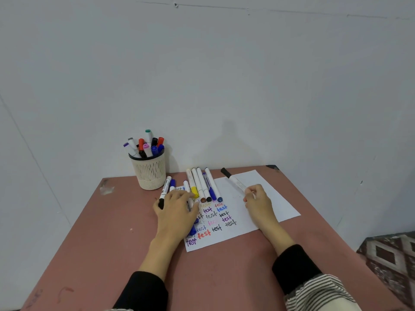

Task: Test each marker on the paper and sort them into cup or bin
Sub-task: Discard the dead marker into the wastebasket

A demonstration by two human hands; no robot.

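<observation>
Cup of markers stands beyond the left hand, which rests flat with spread fingers on loose markers and the paper. Right hand pinches a black-capped marker above the paper. Pink table; grey wall behind.

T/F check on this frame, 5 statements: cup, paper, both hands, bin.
1. The cup holds several markers. True.
2. The right hand is empty. False: it holds a black-capped marker.
3. The paper is blank. False: "test" is written on it in many colours.
4. The left hand rests over loose markers on the table. True.
5. A bin stands beside the cup. False: no bin is in view.
</observation>
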